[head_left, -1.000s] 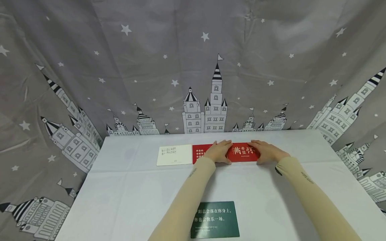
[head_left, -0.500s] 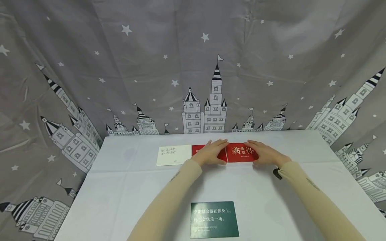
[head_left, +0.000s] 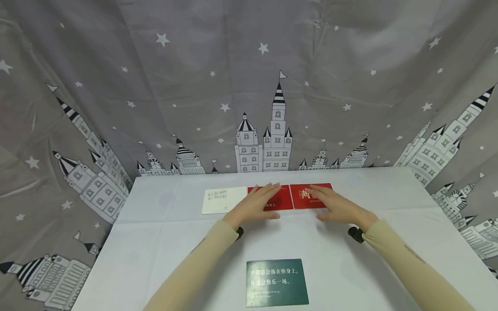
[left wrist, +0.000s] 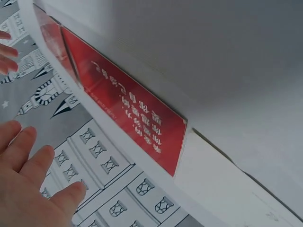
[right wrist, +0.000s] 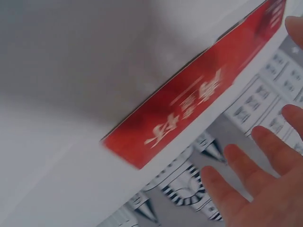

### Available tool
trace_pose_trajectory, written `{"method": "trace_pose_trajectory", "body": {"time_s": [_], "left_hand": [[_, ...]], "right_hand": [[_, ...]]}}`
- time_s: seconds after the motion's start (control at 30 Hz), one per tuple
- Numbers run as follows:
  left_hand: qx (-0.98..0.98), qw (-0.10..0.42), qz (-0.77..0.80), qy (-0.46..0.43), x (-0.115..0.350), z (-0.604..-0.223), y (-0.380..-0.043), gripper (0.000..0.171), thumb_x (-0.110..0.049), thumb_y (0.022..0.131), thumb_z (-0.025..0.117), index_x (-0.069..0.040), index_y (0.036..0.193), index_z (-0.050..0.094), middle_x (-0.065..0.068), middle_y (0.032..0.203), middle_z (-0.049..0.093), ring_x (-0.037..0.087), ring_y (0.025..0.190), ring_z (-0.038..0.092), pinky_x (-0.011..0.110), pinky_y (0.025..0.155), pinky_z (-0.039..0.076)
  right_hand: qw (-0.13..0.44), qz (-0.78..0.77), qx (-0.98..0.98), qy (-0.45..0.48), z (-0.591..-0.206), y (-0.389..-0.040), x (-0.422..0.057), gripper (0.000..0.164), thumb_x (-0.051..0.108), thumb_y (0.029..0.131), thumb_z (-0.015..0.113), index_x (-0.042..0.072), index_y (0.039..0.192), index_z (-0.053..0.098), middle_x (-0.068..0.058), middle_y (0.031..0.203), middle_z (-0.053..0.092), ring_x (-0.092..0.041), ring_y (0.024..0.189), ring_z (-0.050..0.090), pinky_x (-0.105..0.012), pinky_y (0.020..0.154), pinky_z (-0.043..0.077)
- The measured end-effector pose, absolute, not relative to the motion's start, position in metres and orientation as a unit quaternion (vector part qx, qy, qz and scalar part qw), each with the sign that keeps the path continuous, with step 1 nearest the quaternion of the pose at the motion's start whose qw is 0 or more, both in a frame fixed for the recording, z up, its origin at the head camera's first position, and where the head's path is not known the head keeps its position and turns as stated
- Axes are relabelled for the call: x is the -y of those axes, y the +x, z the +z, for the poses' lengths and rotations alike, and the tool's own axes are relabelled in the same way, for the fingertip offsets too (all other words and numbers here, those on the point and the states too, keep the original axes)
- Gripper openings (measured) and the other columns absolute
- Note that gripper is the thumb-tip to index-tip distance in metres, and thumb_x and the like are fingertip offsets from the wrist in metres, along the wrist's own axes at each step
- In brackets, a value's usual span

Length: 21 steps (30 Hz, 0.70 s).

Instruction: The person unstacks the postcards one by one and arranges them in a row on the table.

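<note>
Three cards lie in a row near the table's back edge: a cream card [head_left: 219, 203] with handwriting at left, a red card [head_left: 284, 198] with white writing in the middle, and a second red card [head_left: 299, 190] with large pale characters at right. My left hand [head_left: 253, 206] hovers over the middle red card and hides part of it. Over the right red card's right side is my right hand [head_left: 338, 206], covering some characters. Both hands hold nothing, their fingers spread and apart from the cards in the left wrist and right wrist views.
A dark green card [head_left: 277, 283] with white writing lies near the front of the white table [head_left: 155, 255], between the forearms. Behind the table hangs a grey curtain [head_left: 175, 65] printed with castles and stars.
Both hands have drawn back from the red cards, the left moving leftward and toward the body. The right red card has shifted slightly left, against the middle one. The green card shows fully.
</note>
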<state>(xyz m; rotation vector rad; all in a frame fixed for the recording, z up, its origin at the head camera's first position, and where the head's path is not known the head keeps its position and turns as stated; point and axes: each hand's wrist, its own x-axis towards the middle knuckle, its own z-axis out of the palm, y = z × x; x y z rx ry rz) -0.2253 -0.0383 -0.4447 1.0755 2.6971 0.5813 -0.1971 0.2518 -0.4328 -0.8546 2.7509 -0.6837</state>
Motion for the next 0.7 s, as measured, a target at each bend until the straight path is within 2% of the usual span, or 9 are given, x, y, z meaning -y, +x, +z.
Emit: {"method": "trace_pose_trajectory", "body": {"time_s": [0.13, 0.5, 0.7], "left_hand": [[-0.904, 0.077, 0.209, 0.365, 0.046, -0.439, -0.216, 0.084, -0.043, 0.085, 0.069, -0.011, 0.152, 0.027, 0.001, 0.156, 0.026, 0.022, 0.144, 0.016, 0.041, 0.116, 0.003], [-0.889, 0.053, 0.244, 0.383, 0.074, -0.435, -0.175, 0.088, -0.041, 0.082, 0.073, -0.011, 0.151, 0.028, 0.002, 0.156, 0.025, 0.023, 0.143, 0.019, 0.051, 0.114, 0.007], [-0.885, 0.059, 0.244, 0.392, 0.091, -0.44, -0.146, 0.093, -0.045, 0.08, 0.074, -0.011, 0.152, 0.027, 0.002, 0.156, 0.025, 0.022, 0.142, 0.021, 0.048, 0.115, 0.007]], "right_hand": [[0.083, -0.227, -0.924, -0.297, -0.427, -0.186, -0.242, 0.075, 0.013, 0.083, 0.071, 0.004, 0.147, 0.034, -0.022, 0.148, 0.03, -0.04, 0.134, 0.029, -0.057, 0.101, 0.036], [0.029, -0.206, -0.911, -0.357, -0.423, -0.146, -0.214, 0.077, 0.02, 0.082, 0.075, 0.009, 0.147, 0.036, -0.015, 0.148, 0.035, -0.034, 0.135, 0.032, -0.052, 0.104, 0.036], [0.037, -0.213, -0.906, -0.364, -0.427, -0.12, -0.207, 0.08, 0.023, 0.081, 0.076, 0.013, 0.149, 0.033, -0.014, 0.15, 0.033, -0.032, 0.135, 0.034, -0.051, 0.103, 0.036]]}}
